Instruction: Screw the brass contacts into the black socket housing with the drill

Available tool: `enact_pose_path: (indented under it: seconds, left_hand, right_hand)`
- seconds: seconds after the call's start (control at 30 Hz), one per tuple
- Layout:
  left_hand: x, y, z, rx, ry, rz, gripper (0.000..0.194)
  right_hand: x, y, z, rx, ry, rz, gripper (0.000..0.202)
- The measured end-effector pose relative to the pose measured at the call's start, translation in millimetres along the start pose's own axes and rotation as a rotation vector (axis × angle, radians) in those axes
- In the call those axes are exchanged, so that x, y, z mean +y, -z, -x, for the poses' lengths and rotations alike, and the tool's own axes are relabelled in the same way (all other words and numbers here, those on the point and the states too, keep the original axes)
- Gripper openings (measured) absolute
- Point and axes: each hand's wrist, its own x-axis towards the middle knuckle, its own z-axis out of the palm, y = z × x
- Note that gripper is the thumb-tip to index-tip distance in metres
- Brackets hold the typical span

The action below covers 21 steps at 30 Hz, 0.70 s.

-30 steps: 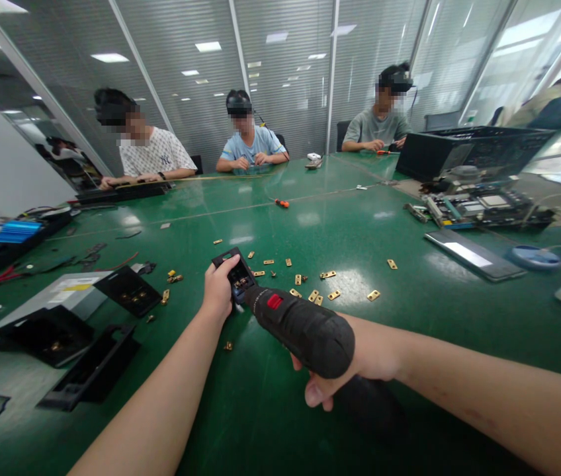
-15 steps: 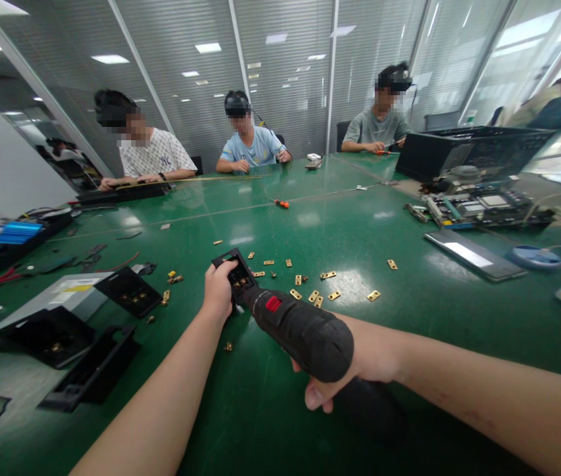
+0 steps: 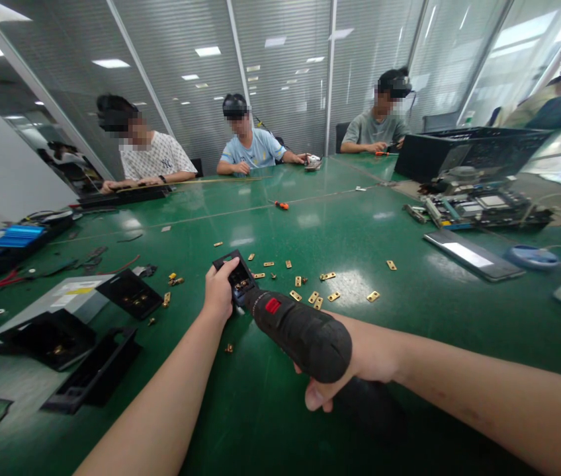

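My left hand (image 3: 218, 291) is closed on a small black plastic housing (image 3: 237, 272), thumb over its near edge. Brass-coloured parts show inside the housing. In my right hand (image 3: 327, 380) is a black cordless drill (image 3: 300, 334) with a red switch, fingers wrapped round its handle. The drill's nose points into the housing; its tip is hidden. Just beyond, several brass plates (image 3: 313, 297) with holes lie scattered on the green table (image 3: 201, 410). A small brass piece (image 3: 229, 348) lies beside my left forearm.
At left are a black panel (image 3: 129, 294), an open black housing (image 3: 49, 337), a black frame (image 3: 92, 373) and a silver box (image 3: 69, 294). An orange screwdriver (image 3: 281, 205) lies mid-table. At right are a phone (image 3: 472, 254), a circuit board (image 3: 489, 201) and a black case (image 3: 469, 152). Several people sit opposite.
My hands, the drill and the housing stay almost in place. Across the table, the person in light blue has stretched an arm to a white object.
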Motion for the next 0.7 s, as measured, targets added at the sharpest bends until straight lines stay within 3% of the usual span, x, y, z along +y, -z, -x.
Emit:
enact_pose_path:
  seconds: [0.7]
  left_hand:
    - [-1.0, -0.2, -1.4, 0.024, -0.003, -0.016, 0.032]
  right_hand:
    - [0.2, -1.6, -0.3, -0.018, 0.021, -0.040, 0.039]
